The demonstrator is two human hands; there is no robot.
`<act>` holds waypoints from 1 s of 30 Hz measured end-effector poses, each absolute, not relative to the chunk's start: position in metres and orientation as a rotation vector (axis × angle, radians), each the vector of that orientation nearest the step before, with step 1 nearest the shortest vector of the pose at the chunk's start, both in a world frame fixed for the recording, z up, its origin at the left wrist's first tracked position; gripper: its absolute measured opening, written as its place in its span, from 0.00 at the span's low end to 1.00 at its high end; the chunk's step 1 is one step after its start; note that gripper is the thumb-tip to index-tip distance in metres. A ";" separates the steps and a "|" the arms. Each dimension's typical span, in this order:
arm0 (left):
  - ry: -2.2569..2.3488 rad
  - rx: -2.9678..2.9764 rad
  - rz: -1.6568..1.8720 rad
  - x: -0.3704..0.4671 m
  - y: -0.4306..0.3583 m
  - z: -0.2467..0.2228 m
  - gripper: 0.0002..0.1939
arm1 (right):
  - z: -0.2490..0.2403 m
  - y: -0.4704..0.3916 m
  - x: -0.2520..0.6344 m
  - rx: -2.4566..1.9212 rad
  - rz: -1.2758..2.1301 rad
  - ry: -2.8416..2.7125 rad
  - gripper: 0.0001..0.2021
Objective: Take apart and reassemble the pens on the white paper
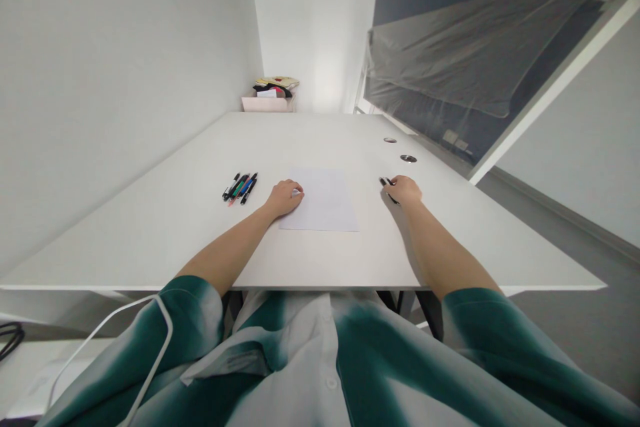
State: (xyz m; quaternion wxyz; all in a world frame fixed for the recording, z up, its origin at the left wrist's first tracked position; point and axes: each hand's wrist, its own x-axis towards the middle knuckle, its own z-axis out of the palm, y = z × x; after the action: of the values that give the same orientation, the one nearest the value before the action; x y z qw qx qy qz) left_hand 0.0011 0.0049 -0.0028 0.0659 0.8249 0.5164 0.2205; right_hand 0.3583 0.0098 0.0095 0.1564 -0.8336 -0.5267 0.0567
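A sheet of white paper [325, 203] lies flat on the white table. On its left edge rests my left hand [286, 198], fingers curled; a small pale patch shows between thumb and forefinger, too small to tell whether it is an object or the paper. To the right of the sheet, my right hand [406, 190] is closed around a dark pen [383, 181] with a light part, close to the tabletop. My fingers hide its middle. Left of my left hand, several pens [241, 188] lie side by side, mostly black, with green, blue and reddish ones among them.
Two round cable holes [409, 159] sit near the table's right side. A dark panel [450, 47] with plastic film rises along the right. At the far end stands a pale box [265, 104] with cloth-like items. A white cable [163, 330] crosses my left sleeve.
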 end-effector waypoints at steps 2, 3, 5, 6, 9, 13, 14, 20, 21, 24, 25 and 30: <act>1.561 2.491 0.658 0.001 0.005 -0.003 0.13 | 0.010 0.010 0.358 -2.384 0.166 -1.510 0.17; 1.564 2.489 0.656 0.001 0.005 -0.003 0.13 | 0.010 0.010 0.358 -2.384 0.169 -1.509 0.17; 1.568 2.485 0.656 0.001 0.005 -0.003 0.13 | 0.010 0.010 0.358 -2.386 0.171 -1.504 0.16; 1.565 2.485 0.658 0.001 0.005 -0.003 0.13 | 0.010 0.010 0.358 -2.386 0.169 -1.499 0.16; 1.560 2.497 0.662 0.001 0.005 -0.003 0.13 | 0.010 0.009 0.358 -2.386 0.171 -1.489 0.17; 1.572 2.516 0.630 0.001 0.005 -0.003 0.14 | 0.008 0.010 0.358 -2.369 0.144 -1.486 0.17; 1.574 2.520 0.625 0.001 0.005 -0.003 0.14 | 0.007 0.011 0.358 -2.365 0.136 -1.485 0.17; 1.587 2.517 0.616 0.001 0.004 -0.002 0.14 | 0.005 0.012 0.362 -2.331 0.073 -1.493 0.20; 1.589 2.516 0.615 0.001 0.004 -0.002 0.14 | 0.006 0.011 0.361 -2.304 0.038 -1.506 0.20; 1.607 2.503 0.619 0.001 0.004 -0.002 0.14 | 0.007 0.007 0.348 -2.139 -0.075 -1.628 0.19; 1.621 2.494 0.622 0.001 0.004 -0.002 0.15 | 0.007 0.005 0.340 -2.050 -0.099 -1.712 0.19; 1.758 2.466 0.548 0.000 0.002 -0.002 0.23 | -0.005 0.003 0.298 -1.672 -0.061 -2.130 0.22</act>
State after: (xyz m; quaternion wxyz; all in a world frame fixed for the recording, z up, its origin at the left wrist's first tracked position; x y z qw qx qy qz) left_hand 0.0000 0.0022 -0.0023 0.0321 0.8009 0.5709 0.1780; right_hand 0.2984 0.0028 -0.0049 0.2147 -0.6028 -0.7682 -0.0220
